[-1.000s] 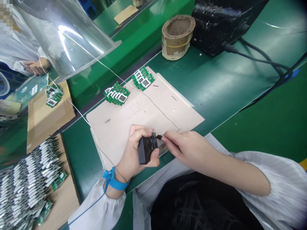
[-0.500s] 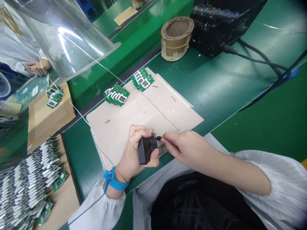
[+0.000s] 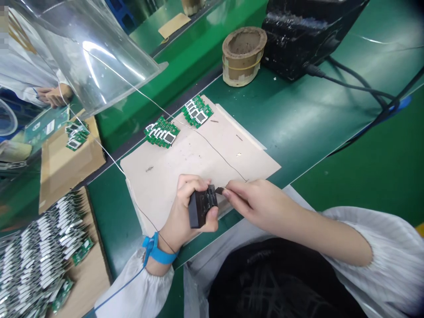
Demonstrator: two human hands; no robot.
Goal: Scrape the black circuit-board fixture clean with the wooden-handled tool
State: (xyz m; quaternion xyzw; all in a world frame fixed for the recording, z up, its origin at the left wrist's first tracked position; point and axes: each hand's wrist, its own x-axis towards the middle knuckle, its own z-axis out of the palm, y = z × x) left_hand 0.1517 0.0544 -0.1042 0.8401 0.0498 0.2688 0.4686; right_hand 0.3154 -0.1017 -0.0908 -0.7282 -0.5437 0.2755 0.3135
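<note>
My left hand (image 3: 185, 207) is wrapped round a small black block (image 3: 201, 206) held just above the near edge of a tan cardboard sheet (image 3: 185, 154). A blue strap (image 3: 157, 252) circles that wrist. My right hand (image 3: 256, 205) pinches a tiny dark part (image 3: 219, 190) against the block's right end. Two fanned rows of small green circuit boards (image 3: 162, 131) (image 3: 197, 109) lie at the sheet's far edge. A thin wire (image 3: 218, 152) runs across the sheet toward my hands.
A brown tape roll (image 3: 244, 54) and a black machine (image 3: 308, 31) with cables (image 3: 361, 84) stand at the back. Trays of many circuit boards (image 3: 36, 251) fill the left. A clear curved shield (image 3: 89, 53) hangs overhead, with another person's hand (image 3: 54, 95) behind it.
</note>
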